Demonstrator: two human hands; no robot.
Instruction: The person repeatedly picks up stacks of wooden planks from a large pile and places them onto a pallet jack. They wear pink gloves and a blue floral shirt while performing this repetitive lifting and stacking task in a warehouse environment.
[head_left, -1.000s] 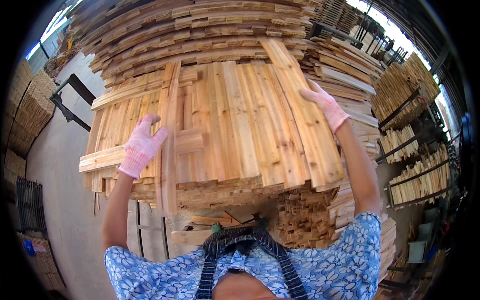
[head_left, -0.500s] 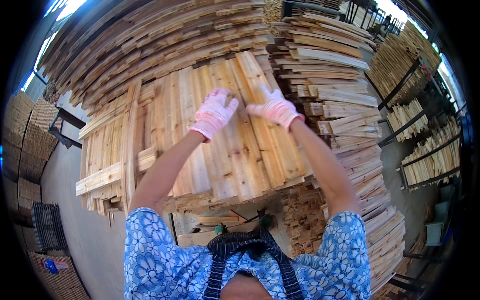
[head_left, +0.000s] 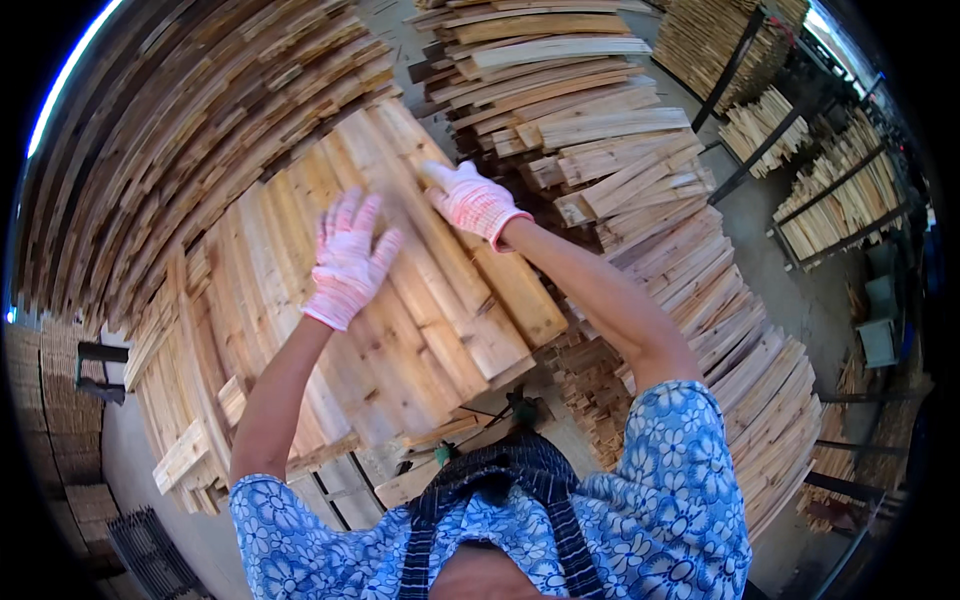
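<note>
Pale planks [head_left: 270, 230] lie side by side as the top layer of a stack in front of me. My left hand [head_left: 352, 258], in a white and pink knit glove, rests palm down over the middle planks with its fingers spread. In a matching glove, my right hand [head_left: 474, 200] is at the right side of the layer, fingers stretched out against the edge of a long plank [head_left: 460, 270]. Its fingertips are slightly blurred. Another plank [head_left: 525, 300] shows beyond that edge, a little lower. Neither hand lifts anything.
Tall piles of boards [head_left: 200, 120] rise at the far left. A long row of stacked slats [head_left: 680, 260] runs along my right. Crosspieces [head_left: 185, 455] lie over the stack's left end. Dark metal racks [head_left: 735, 175] holding wood stand farther right.
My view has turned, so the stack appears farther left and tilted. My left hand's fingers have spread wider, and my right hand has come against the plank's right edge.
</note>
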